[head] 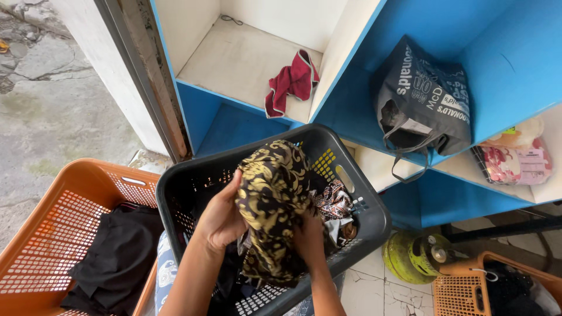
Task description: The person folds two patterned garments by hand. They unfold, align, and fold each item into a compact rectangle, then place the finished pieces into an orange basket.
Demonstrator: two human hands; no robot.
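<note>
From the head camera, the left hand (219, 219) and right hand (309, 241) are both gripping a black-and-gold patterned cloth (272, 205), holding it bunched above the dark grey laundry basket (363, 202). An orange basket (52, 246) with black clothing (117, 257) is sitting just beside it. A red garment (291, 82) is lying on the blue shelf unit (503, 64), near a dark tote bag (424, 99).

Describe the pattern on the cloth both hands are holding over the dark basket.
The cloth is black with a gold floral or leaf-like print, seen in the head view.
</note>
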